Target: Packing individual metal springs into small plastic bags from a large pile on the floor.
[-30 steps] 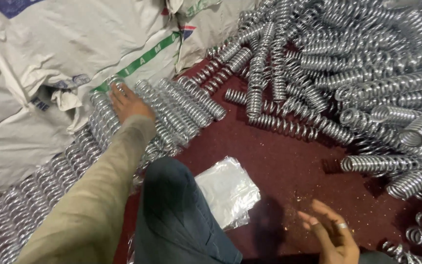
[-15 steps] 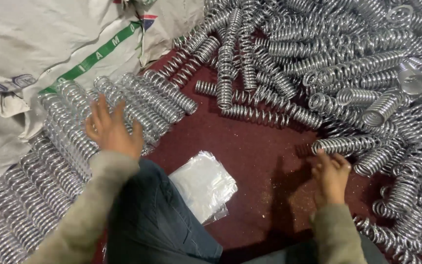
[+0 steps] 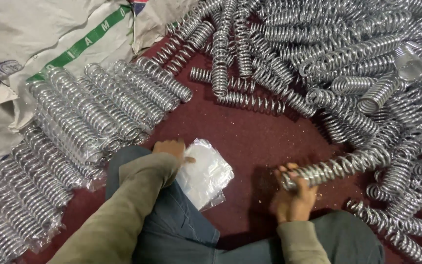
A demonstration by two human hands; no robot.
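Since the last frame our right hand (image 3: 294,193) has closed on a spring (image 3: 338,166), fingers wrapped round its near end; the rest of it runs out right of the grip toward the pile (image 3: 348,58). Our left hand (image 3: 171,148) has come back off the wrapped springs (image 3: 98,112) and now rests on the plastic bags (image 3: 206,176), thumb out, pinching nothing we can see. So we judge spring and bag ready to meet. Beyond the left hand: sacks (image 3: 35,34).
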